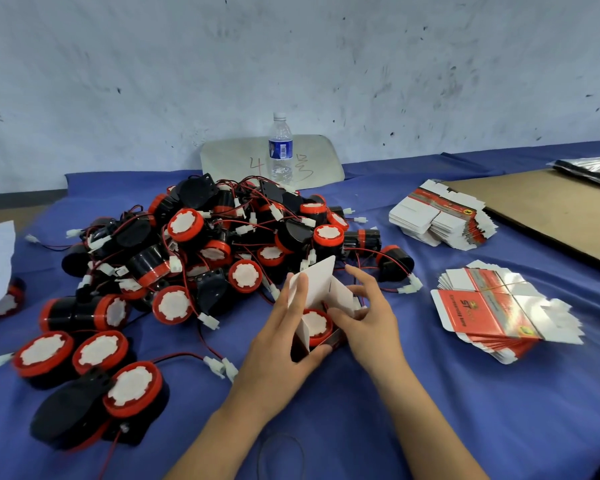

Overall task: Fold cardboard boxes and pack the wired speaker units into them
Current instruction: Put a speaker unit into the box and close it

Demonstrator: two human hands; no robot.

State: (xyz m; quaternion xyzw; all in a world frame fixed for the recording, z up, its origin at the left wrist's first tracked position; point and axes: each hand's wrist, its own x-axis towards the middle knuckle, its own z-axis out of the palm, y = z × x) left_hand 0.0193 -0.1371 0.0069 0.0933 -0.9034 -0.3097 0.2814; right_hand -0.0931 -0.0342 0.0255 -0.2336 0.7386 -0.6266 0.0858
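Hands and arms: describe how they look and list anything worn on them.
The left hand and the right hand are bare: no gloves, and no rings show on the fingers. No watch, band or bracelet shows at either wrist. Both forearms are uncovered down to the bottom edge of the picture, so no sleeve is in view.

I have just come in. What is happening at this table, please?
A person is packing speakers. The left hand holds a small cardboard box whose top flaps stand open, and one wired speaker unit already sits inside, its red and white face up. The right hand pinches a side flap, apparently about to close it. A big pile of speaker units lies behind on the blue cloth, and two stacks of flat boxes wait on the right.
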